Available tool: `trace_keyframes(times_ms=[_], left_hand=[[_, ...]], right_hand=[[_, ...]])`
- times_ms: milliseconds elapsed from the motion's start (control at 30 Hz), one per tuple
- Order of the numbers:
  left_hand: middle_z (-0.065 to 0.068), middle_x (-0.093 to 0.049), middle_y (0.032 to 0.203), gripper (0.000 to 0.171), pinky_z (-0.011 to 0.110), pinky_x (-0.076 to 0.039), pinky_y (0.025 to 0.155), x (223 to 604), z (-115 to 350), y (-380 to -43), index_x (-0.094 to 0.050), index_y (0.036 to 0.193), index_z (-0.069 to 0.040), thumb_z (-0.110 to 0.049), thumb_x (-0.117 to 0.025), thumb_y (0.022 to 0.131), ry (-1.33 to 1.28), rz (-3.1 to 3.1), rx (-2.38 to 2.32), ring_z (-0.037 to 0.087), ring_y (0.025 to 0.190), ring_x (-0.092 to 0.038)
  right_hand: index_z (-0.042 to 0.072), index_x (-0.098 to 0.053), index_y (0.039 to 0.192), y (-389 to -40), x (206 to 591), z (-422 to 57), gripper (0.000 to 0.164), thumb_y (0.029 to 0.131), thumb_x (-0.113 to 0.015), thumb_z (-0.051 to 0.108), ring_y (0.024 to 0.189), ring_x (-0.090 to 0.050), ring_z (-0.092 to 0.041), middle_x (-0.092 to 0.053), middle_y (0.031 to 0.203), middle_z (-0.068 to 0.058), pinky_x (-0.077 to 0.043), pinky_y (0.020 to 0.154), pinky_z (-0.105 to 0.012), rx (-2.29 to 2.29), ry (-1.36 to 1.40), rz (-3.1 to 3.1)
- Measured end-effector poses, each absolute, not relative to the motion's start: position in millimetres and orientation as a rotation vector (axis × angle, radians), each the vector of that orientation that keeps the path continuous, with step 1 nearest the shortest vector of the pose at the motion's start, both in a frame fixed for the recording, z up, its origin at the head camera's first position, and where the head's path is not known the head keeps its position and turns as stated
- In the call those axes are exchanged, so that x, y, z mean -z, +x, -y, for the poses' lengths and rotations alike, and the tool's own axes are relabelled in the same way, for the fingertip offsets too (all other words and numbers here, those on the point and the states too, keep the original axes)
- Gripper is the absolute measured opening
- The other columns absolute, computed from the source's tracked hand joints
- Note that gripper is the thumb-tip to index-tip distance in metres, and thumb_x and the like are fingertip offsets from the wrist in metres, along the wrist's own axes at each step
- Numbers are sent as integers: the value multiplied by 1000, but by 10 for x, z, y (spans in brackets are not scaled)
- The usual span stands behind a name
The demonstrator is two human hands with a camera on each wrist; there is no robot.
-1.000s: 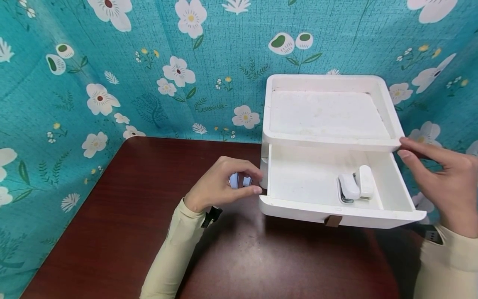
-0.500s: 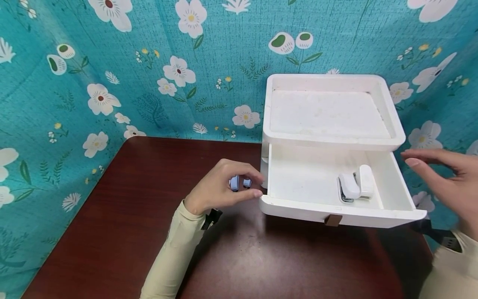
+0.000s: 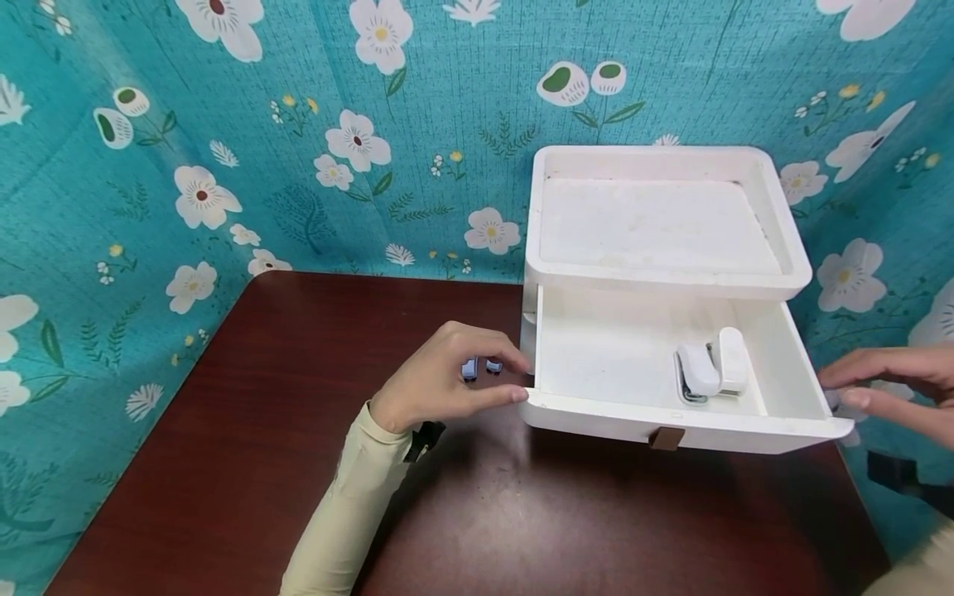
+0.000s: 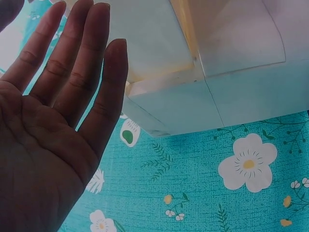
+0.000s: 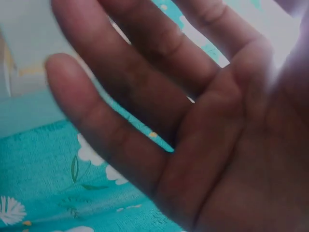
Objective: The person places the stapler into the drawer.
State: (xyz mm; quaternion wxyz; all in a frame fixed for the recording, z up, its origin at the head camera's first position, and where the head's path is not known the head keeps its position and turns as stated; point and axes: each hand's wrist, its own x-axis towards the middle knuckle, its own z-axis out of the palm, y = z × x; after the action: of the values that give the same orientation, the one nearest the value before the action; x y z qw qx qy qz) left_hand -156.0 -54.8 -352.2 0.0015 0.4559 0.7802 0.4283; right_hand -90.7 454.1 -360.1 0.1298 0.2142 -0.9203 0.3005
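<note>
A white drawer [image 3: 619, 348] is pulled out from a white organizer box [image 3: 790, 281]. In it lie a small white stapler [image 3: 697, 371] with a metal base and a white oblong thing [image 3: 732, 361] beside it. My left hand [image 3: 455, 372] is at the drawer's left front corner, thumb at the front panel's end. In the left wrist view its fingers [image 4: 87, 63] are nearly straight. My right hand [image 3: 894, 385], blurred, is at the drawer's right front corner; whether it touches cannot be told. Its fingers [image 5: 130, 72] look extended in the right wrist view.
Two small light-blue things [image 3: 469, 369] are on the dark red table [image 3: 298, 397] behind my left hand, partly hidden. A brown pull tab [image 3: 666, 438] sits on the drawer front. The organizer's top is a shallow tray. Flowered teal cloth [image 3: 417, 124] hangs behind.
My right hand has left the organizer's upper right corner and come down and forward to the drawer's right front corner. My left hand has shifted slightly. The drawer stays out.
</note>
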Motion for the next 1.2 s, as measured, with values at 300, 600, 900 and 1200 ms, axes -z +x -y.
trace_keyframes(times_ms=[300,600,900,1200], left_hand=[[-8,-78,93,16,21,-51,70,3517,520,-1521,-82,101,-17,-22,-86,87,1460,-2408,-1354,1,81,-61],[-4,-80,93,16,20,-56,77,3505,487,-1507,-83,99,-13,-20,-87,86,1522,-2390,-1319,3,84,-65],[-4,-81,93,20,19,-49,63,3522,489,-1481,-83,100,-12,-19,-89,83,1491,-2435,-1305,-2,74,-58],[-5,-78,84,14,18,-43,52,3504,481,-1508,-83,97,-13,-18,-87,85,1416,-2492,-1364,5,61,-55]], right_hand=[[26,-76,97,-917,3650,-4648,62,60,-85,-22,84,-69,3,-75,97,16,-51,72,-3,-784,988,2725],[29,-75,92,-917,3644,-4594,67,47,-93,-18,79,-67,2,-74,91,16,-50,74,-3,-820,1014,2686],[27,-76,92,-893,3631,-4569,67,47,-92,-19,77,-67,2,-74,89,15,-51,72,-4,-851,1025,2663],[25,-77,92,-919,3588,-4523,65,48,-91,-21,79,-67,3,-74,91,16,-51,72,-3,-824,937,2650]])
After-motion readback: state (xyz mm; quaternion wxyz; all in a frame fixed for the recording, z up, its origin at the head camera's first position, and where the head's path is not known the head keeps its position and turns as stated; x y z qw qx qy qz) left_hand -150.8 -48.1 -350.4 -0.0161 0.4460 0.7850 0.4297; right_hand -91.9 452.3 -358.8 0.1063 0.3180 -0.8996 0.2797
